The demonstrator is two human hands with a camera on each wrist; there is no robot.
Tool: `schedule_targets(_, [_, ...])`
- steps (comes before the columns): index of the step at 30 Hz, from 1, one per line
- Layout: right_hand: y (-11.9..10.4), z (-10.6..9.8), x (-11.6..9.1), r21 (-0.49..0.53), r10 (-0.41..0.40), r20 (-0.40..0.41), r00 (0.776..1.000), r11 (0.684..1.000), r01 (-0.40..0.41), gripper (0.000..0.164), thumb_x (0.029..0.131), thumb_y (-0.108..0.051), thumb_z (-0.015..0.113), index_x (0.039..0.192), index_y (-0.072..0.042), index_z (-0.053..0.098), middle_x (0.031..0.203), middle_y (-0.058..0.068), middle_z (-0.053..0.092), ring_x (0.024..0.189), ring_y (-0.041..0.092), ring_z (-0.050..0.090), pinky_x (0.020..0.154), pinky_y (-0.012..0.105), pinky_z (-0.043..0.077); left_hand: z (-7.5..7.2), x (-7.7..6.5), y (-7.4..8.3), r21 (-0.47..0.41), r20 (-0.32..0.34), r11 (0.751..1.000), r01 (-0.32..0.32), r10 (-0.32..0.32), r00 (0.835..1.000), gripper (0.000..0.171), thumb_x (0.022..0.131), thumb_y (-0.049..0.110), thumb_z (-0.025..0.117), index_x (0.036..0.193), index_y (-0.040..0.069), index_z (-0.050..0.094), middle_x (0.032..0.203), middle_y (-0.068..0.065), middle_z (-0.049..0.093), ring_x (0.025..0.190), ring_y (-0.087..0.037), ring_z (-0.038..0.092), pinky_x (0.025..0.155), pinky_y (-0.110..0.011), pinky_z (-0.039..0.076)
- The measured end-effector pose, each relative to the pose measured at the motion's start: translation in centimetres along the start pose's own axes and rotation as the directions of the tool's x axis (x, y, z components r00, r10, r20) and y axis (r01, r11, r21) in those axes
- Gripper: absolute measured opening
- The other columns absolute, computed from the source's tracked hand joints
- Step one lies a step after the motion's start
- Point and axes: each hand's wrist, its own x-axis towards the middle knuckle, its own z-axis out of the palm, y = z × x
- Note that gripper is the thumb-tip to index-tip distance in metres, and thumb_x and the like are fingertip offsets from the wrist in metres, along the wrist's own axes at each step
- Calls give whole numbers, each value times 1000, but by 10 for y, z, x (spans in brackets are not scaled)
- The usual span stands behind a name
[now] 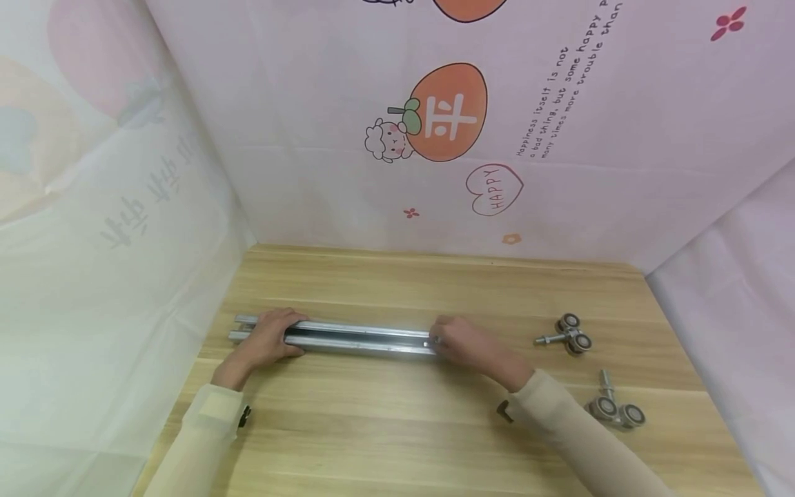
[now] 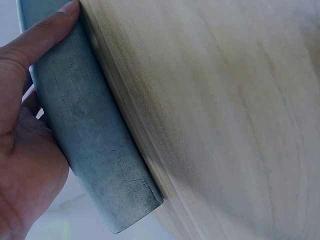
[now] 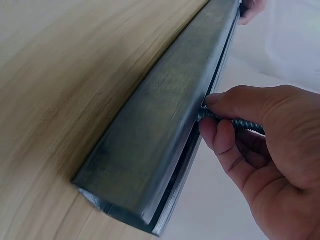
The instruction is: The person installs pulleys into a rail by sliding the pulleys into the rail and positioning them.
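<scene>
From where I stand, a slotted metal channel rail lies crosswise on the wood-grain worktop, its long slot facing up. The person's left hand grips it close to its left end, the thumb laid along the near wall and the fingers over on the far side. Near the other end, the right hand pinches a threaded bolt between thumb and fingers, right at the slot; the bolt stands up out of the opening, and whatever sits below it inside the rail is hidden from me. To the right of that hand, well apart from the rail, 2 roller trolleys rest on the wood: the farther trolley has its bolt pointing left toward the rail, while the nearer trolley has its bolt pointing toward the back. On each I can make out 2 round wheels. Pale sleeves cover both forearms, and a printed sheet hangs behind the worktop, with "HAPPY" written inside a heart.
</scene>
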Motion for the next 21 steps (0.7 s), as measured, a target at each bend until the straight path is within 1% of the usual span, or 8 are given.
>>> schedule_targets(4, [-4,1,4,-1,-5,5,1000,1000,5,6,94,0,75,95,-6,77,85,2,69,71,7,60,65,20,56,0,0,-1,0,-3,1000,-6,6,1000,64,72,12,97,129,3,70,123,-16,72,118,-41,63,106,-62,38])
schedule_targets(12, [-8,7,14,5,-63,-22,998,998,63,8,93,3,73,94,-4,75,85,4,69,73,10,62,66,21,57,-1,-1,1,14,-2,1000,-5,5,1000,64,73,16,97,130,4,70,123,-15,72,118,-40,63,104,-61,40])
schedule_targets(19, [-11,12,23,15,-36,-2,999,999,36,7,95,0,71,95,-6,75,85,2,68,72,9,60,66,21,56,-2,0,2,11,0,1000,1,-1,1000,64,74,15,97,130,4,70,123,-15,71,119,-41,63,104,-62,40])
schedule_targets(21, [-12,12,26,14,-42,-3,999,999,42,7,95,-1,71,95,-6,75,85,2,68,71,8,59,65,20,55,-2,0,2,12,1,1000,3,-3,1000,64,74,16,97,130,4,69,124,-16,71,119,-41,62,104,-62,40])
